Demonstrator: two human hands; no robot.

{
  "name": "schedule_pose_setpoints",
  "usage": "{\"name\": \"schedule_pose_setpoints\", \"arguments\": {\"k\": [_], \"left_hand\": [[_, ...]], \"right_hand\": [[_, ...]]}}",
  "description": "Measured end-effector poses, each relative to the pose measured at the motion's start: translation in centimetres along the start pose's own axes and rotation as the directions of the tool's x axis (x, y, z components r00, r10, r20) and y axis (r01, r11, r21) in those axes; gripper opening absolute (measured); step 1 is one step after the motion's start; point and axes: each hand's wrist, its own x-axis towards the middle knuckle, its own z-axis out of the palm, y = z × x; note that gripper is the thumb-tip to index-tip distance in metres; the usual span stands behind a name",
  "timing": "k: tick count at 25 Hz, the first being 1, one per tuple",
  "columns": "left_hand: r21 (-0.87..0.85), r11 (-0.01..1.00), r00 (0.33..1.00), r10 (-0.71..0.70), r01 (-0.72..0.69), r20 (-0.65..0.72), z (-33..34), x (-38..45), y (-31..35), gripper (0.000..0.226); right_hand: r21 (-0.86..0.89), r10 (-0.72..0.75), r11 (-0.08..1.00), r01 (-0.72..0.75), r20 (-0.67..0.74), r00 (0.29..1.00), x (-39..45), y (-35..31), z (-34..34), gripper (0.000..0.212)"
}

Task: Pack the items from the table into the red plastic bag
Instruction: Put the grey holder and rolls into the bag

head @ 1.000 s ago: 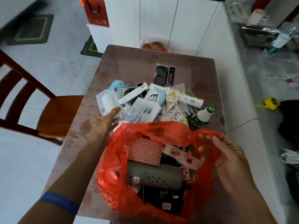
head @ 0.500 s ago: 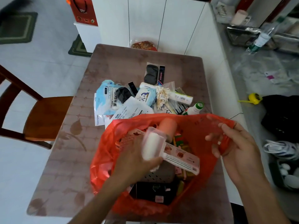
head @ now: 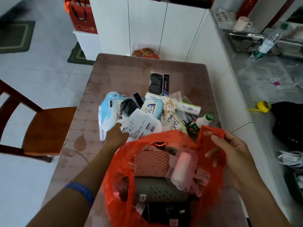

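1. Head view, nearest first: red plastic bag (head: 118, 182) sits at near edge of surface (head: 124, 71), mouth open, already part full w/ a grey perforated holder (head: 160, 189), a pink woven pouch (head: 151, 163) and a clear box w/ a pale roll (head: 181, 167). Thin film, floppy, prob. tears if pulled hard; needs its rim held up.
2. Right hand (head: 229, 154), at bag's right rim, pinches the film betw. thumb and fingers, holding the mouth open.
3. Left hand (head: 115, 135), just beyond bag's far-left rim, reaches to the pile; fingers extended, tips touching a white printed sachet (head: 141, 125) and a blue-white glove pack (head: 111, 110). No grip closed yet.
4. Both packs look soft, light, slick plastic: best pinched at an edge or scooped flat, else they slide.
5. Beyond bag's far-right rim: green-capped bottle (head: 200, 122), stiff, heavier; take round the body.
6. Farther: cotton swab bag (head: 170, 104), loose and crinkly. Farthest: black pads pack (head: 156, 84).
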Motion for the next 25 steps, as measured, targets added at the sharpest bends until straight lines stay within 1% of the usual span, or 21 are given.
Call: {"name": "schedule_pose_setpoints", "arguments": {"k": [1, 2, 3, 5, 6, 7, 8, 9, 10, 11, 13, 15, 16, 17, 19, 20, 21, 22, 23, 24, 25], "left_hand": [[-0.018, 0.997, 0.991, -0.066, 0.069, 0.116, 0.6, 1.7, -1.9, 0.058], [-0.047, 0.995, 0.988, -0.083, 0.090, 0.131, 1.0, 2.6, -3.3, 0.063], [-0.058, 0.996, 0.996, -0.056, 0.061, 0.074, 1.5, 3.4, -4.3, 0.059], [0.048, 0.998, 0.993, 0.046, -0.042, -0.106, 1.3, 3.8, -4.4, 0.035], [0.060, 0.995, 0.984, 0.089, -0.081, -0.156, 0.9, 3.4, -4.0, 0.027], [-0.041, 0.992, 0.980, 0.115, -0.123, -0.166, 0.3, 2.7, -3.5, 0.025], [-0.226, 0.965, 0.985, 0.105, -0.135, -0.139, -0.7, 1.6, -2.6, 0.025], [-0.407, 0.903, 0.990, 0.106, -0.135, -0.094, -1.9, 0.2, -1.8, 0.025], [-0.539, 0.829, 0.988, 0.138, -0.150, -0.063, -3.3, -1.7, -0.7, 0.024], [-0.623, 0.762, 0.982, 0.179, -0.178, -0.061, -4.7, -3.3, 0.1, 0.020], [-0.748, 0.618, 0.964, 0.241, -0.243, -0.114, -7.7, -7.1, 2.0, 0.018], [-0.865, 0.433, 0.945, 0.300, -0.253, -0.127, -10.3, -10.8, 3.3, 0.022], [-0.900, 0.372, 0.935, 0.343, -0.227, -0.094, -10.6, -12.1, 3.3, 0.020], [-0.916, 0.360, 0.927, 0.375, -0.177, -0.032, -10.2, -13.4, 3.2, 0.017], [-0.881, 0.471, 0.920, 0.364, -0.050, 0.142, -7.2, -14.8, 1.8, 0.014], [-0.824, 0.567, 0.912, 0.339, -0.004, 0.229, -5.2, -15.4, 1.3, 0.018], [-0.730, 0.682, 0.908, 0.327, -0.036, 0.261, -3.1, -15.8, 0.5, 0.024], [-0.591, 0.795, 0.915, 0.331, -0.137, 0.232, -1.0, -15.7, -0.6, 0.025], [-0.415, 0.873, 0.924, 0.346, -0.255, 0.161, 0.8, -15.5, -1.6, 0.021], [-0.206, 0.915, 0.928, 0.367, -0.346, 0.071, 2.0, -14.9, -2.4, 0.016], [0.001, 0.920, 0.920, 0.391, -0.391, 0.010, 2.6, -14.8, -2.9, 0.009]], "right_hand": [[0.008, 0.002, 1.000, -0.002, -0.017, 1.000, 0.0, 0.0, -0.1, 0.017], [0.008, 0.010, 1.000, -0.009, -0.035, 0.999, 0.0, 0.1, -0.3, 0.018], [0.008, 0.019, 1.000, -0.018, -0.054, 0.998, -0.1, 0.3, -0.5, 0.018], [0.009, 0.030, 1.000, -0.030, -0.085, 0.996, 0.0, 0.7, -1.1, 0.017], [0.010, 0.028, 1.000, -0.028, -0.085, 0.996, 0.0, 0.8, -1.3, 0.016], [0.017, 0.021, 1.000, -0.020, -0.074, 0.997, 0.0, 0.7, -1.5, 0.016], [0.028, 0.012, 1.000, -0.010, -0.060, 0.998, 0.1, 0.6, -1.6, 0.016], [0.036, 0.009, 0.999, -0.007, -0.046, 0.999, 0.1, 0.4, -1.8, 0.017], [0.038, 0.009, 0.999, -0.008, -0.033, 0.999, 0.1, 0.3, -1.9, 0.018], [0.040, 0.007, 0.999, -0.007, -0.019, 1.000, 0.2, 0.3, -1.9, 0.018], [0.059, 0.005, 0.998, -0.005, 0.009, 1.000, 0.3, 0.2, -2.2, 0.019], [0.091, 0.006, 0.996, -0.010, 0.043, 0.999, 0.4, 0.2, -2.4, 0.020], [0.106, 0.007, 0.994, -0.013, 0.059, 0.998, 0.4, 0.2, -2.5, 0.020], [0.117, 0.009, 0.993, -0.017, 0.070, 0.998, 0.4, 0.2, -2.6, 0.021], [0.140, 0.009, 0.990, -0.021, 0.084, 0.996, 0.3, 0.0, -2.7, 0.021], [0.153, 0.008, 0.988, -0.022, 0.088, 0.996, 0.3, -0.1, -2.9, 0.021], [0.163, 0.006, 0.986, -0.021, 0.091, 0.996, 0.3, -0.2, -3.1, 0.020], [0.164, -0.001, 0.986, -0.014, 0.093, 0.996, 0.4, -0.3, -3.3, 0.019], [0.157, -0.013, 0.988, -0.002, 0.091, 0.996, 0.4, -0.3, -3.5, 0.019], [0.137, -0.025, 0.990, 0.014, 0.082, 0.996, 0.4, -0.4, -3.8, 0.018], [0.101, -0.036, 0.994, 0.029, 0.066, 0.997, 0.4, -0.3, -4.0, 0.017]]}}
